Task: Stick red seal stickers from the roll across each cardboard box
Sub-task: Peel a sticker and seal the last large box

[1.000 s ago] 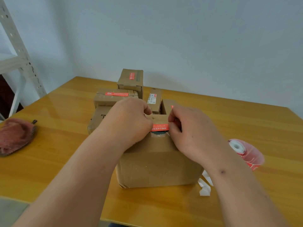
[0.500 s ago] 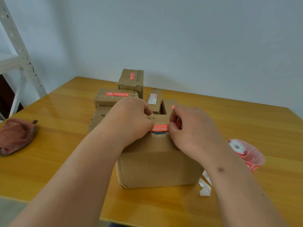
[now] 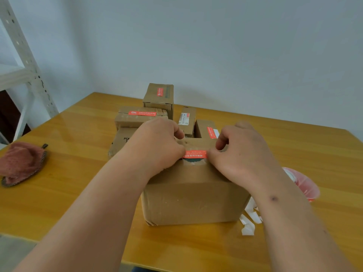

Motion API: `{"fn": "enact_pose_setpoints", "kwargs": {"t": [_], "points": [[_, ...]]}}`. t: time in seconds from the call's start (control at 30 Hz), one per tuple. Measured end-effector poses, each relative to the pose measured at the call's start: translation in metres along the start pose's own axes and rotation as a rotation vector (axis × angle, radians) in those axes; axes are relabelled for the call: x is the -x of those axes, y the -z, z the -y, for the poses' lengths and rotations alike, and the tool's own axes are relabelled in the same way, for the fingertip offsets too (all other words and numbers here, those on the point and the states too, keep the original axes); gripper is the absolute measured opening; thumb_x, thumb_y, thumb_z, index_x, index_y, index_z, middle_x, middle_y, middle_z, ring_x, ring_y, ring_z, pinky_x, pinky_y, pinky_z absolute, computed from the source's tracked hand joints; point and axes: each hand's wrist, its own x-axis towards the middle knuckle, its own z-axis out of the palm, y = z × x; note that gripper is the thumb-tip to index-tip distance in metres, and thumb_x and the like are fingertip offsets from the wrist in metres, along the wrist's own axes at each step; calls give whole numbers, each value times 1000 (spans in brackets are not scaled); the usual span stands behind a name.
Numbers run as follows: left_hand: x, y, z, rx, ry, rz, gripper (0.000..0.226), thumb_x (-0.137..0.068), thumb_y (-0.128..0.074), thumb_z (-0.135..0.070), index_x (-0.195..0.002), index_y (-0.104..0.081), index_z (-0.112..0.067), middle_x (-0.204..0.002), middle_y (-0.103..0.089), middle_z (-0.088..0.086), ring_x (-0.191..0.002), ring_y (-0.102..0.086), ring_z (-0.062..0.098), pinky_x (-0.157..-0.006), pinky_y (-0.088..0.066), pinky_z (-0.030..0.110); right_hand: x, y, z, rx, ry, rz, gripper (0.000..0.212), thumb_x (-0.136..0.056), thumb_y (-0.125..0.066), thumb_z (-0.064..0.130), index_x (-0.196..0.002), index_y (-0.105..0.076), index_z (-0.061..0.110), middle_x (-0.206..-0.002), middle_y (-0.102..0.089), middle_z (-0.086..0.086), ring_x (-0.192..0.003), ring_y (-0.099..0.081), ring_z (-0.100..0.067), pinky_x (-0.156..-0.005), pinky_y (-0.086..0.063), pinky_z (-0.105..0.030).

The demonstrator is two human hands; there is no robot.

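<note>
A: What are the two hands doing right now?

B: Both are working on the red seal sticker (image 3: 194, 154), which is lying across the top of the big cardboard box (image 3: 193, 195). The left hand (image 3: 157, 147) is pinching the sticker's left end, so its grip is clenched on the strip. The right hand (image 3: 238, 154) is pinching the right end between thumb and forefinger, likewise grasping it.

A: Where is the sticker sitting between those grips?

B: It is spanning the gap from one grip to the other, just above a dark, torn patch in the box top. How much of it is already stuck down, I cannot tell.

A: What could be going wrong from here?

B: I judge the main risk is a crooked or wrinkled seal. If one grip is pressing down before the other, the strip may be skewing or puckering. The torn patch just under the grips is rough, so the glue may be holding poorly there. The sticker may also be clinging to the fingertips as they let go.

A: Anything else near the grips?

B: Beyond them, smaller boxes (image 3: 141, 116) are already wearing red seals. To the right of the right grip the sticker roll (image 3: 300, 183) is resting on the tabletop (image 3: 68, 173), with white backing scraps (image 3: 249, 220) nearer the person. Well left of the left grip a pinkish cloth (image 3: 21, 161) is lying.
</note>
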Motion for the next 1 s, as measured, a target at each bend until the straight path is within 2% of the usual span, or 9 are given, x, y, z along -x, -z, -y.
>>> {"fn": "enact_pose_setpoints", "kwargs": {"t": [0.13, 0.23, 0.37, 0.43, 0.5, 0.57, 0.67, 0.83, 1.0], "points": [[1, -1, 2, 10, -15, -19, 34, -84, -67, -20, -117, -64, -29, -92, -59, -9, -89, -55, 10, -68, -38, 19, -1, 1, -1, -36, -21, -23, 5, -84, -59, 23, -81, -55, 22, -89, -42, 9, -75, -42, -3, -57, -28, -13], [4, -3, 6, 38, -26, -77, 38, -84, -62, -10, -118, -63, -27, -82, -57, -13, -79, -53, 7, -66, -37, 17, -2, 1, -4, -54, -29, -51, 15, -84, -57, 11, -92, -53, 23, -98, -43, 7, -75, -42, -5, -59, -31, -10], [15, -6, 7, 48, -57, -187, 44, -88, -58, -5, -118, -62, -36, -102, -46, -14, -81, -46, 5, -61, -32, 8, -1, 3, -6, -118, 13, -89, 28, -87, -46, -1, -96, -61, 21, -103, -43, 4, -79, -44, -6, -62, -33, -8], [22, -6, 6, 50, -133, -166, 41, -93, -54, -11, -119, -62, -42, -109, -42, -17, -96, -43, 5, -73, -35, 9, 1, 4, -7, -140, 77, -55, 36, -86, -44, -5, -98, -66, 21, -105, -44, 5, -89, -45, -8, -67, -36, -10], [27, -8, 4, -17, -226, -97, 37, -96, -52, -23, -123, -59, -46, -112, -41, -17, -111, -36, 8, -96, -36, 23, 4, 3, -8, -133, 150, -5, 41, -86, -44, -8, -100, -69, 22, -105, -45, 7, -100, -43, -11, -75, -40, -17], [29, -9, 2, -136, -253, -30, 33, -96, -47, -38, -124, -55, -52, -117, -40, -16, -115, -32, 12, -105, -32, 36, 6, 0, -10, -64, 204, 34, 42, -85, -45, -6, -101, -72, 22, -106, -48, 5, -105, -42, -15, -84, -42, -28], [32, -5, 1, -228, -238, -6, 34, -96, -41, -47, -127, -52, -53, -123, -42, -20, -117, -32, 10, -107, -30, 38, 8, 3, -14, 60, 238, 39, 45, -85, -46, 0, -109, -72, 27, -108, -53, 5, -104, -40, -20, -89, -40, -40], [40, -4, 7, -347, -221, 37, 47, -96, -22, -56, -142, -33, -51, -149, -27, -28, -137, -20, 10, -113, -17, 37, 15, 12, -22, 191, 188, 48, 49, -90, -41, 9, -124, -62, 37, -123, -53, 10, -117, -40, -17, -103, -29, -38], [41, -6, 11, -302, -240, 84, 51, -97, -23, -54, -146, -31, -42, -154, -23, -26, -143, -16, 8, -118, -14, 34, 20, 7, -22, 115, 224, 92, 49, -82, -32, 30, -113, -68, 37, -120, -57, 16, -110, -46, -12, -98, -36, -35]]}}
